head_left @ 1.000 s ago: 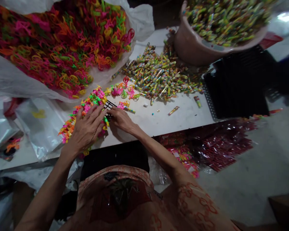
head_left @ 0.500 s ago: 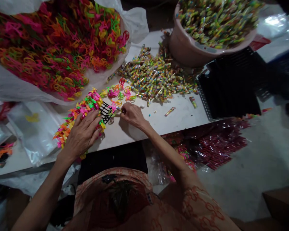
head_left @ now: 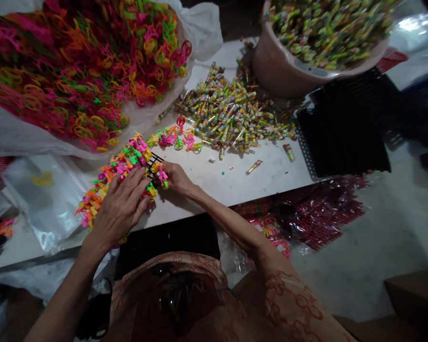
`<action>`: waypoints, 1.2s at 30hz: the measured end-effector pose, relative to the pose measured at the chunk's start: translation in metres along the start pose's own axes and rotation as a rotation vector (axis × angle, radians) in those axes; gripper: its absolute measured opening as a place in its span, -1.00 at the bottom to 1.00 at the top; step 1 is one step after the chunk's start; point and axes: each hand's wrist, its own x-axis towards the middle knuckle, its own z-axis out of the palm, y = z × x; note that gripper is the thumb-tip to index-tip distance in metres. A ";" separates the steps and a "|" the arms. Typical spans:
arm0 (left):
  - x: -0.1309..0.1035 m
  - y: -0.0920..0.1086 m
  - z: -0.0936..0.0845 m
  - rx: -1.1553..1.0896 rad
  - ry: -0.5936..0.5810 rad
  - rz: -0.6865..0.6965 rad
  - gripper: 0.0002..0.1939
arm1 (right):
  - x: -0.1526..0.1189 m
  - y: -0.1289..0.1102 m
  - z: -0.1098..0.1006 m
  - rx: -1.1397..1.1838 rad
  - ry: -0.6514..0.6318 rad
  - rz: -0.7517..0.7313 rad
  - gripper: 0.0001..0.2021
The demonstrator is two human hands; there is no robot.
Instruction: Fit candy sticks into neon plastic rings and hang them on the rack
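A black grid rack (head_left: pixel 157 158) lies at the front of the table, mostly hidden under rows of small bright plastic toys (head_left: pixel 109 183) in pink, orange, green and yellow. Across these toys rests my left hand (head_left: pixel 123 202), its fingers stretched out and flat. My right hand (head_left: pixel 176 178) is at the rack's right end, with its fingers closed on a small plastic toy (head_left: pixel 162 175); the fingertips are partly hidden by it. Just behind the rack is a loose little group of the same ring-shaped toys (head_left: pixel 178 137).
A big white bag (head_left: pixel 135 111) of plastic toys fills the back left. Behind my right hand is a heap of wrapped candy tubes (head_left: pixel 228 114), beside a pink tub (head_left: pixel 276 73) full of more. Black racks (head_left: pixel 345 128) are stacked at right; clear plastic bags (head_left: pixel 43 190) lie at left.
My right hand has moved left with the small toy, from beside the rack onto its right end. My left hand stays on the toys. The view has shifted slightly.
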 end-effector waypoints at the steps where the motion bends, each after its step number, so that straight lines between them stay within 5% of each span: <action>1: 0.000 0.001 0.001 -0.002 0.003 0.000 -0.40 | 0.000 -0.004 -0.002 -0.098 -0.049 0.008 -0.91; 8: 0.001 -0.007 0.008 0.030 -0.025 0.039 -0.28 | 0.005 -0.024 -0.005 -0.463 -0.251 0.036 -0.79; 11: -0.001 -0.007 0.005 0.036 -0.004 0.048 -0.27 | 0.001 -0.013 -0.030 -0.493 -0.148 0.092 -0.77; 14: 0.003 0.016 -0.001 0.036 0.068 0.033 -0.25 | -0.005 0.002 -0.067 -0.635 0.113 0.327 -0.66; 18: 0.029 0.068 0.015 -0.110 0.232 0.016 -0.29 | -0.014 0.006 -0.095 -0.761 0.088 0.428 -0.67; 21: 0.061 0.089 0.047 -0.177 0.289 -0.041 -0.45 | -0.030 0.001 -0.092 -0.682 0.108 0.365 -0.72; 26: 0.091 0.076 0.082 -0.231 0.151 -0.236 -0.68 | -0.071 0.009 -0.097 -0.157 0.067 0.199 -0.80; 29: 0.088 0.068 0.084 -0.472 0.127 -0.381 -0.79 | -0.096 0.020 -0.123 -0.239 0.285 0.344 -0.74; 32: 0.080 0.068 0.085 -0.938 0.189 -0.686 -0.77 | -0.123 0.026 -0.152 -0.574 0.522 0.729 -0.80; 36: 0.079 0.079 0.088 -1.568 0.140 -0.974 -0.60 | -0.145 0.036 -0.158 -0.648 0.540 1.009 -0.70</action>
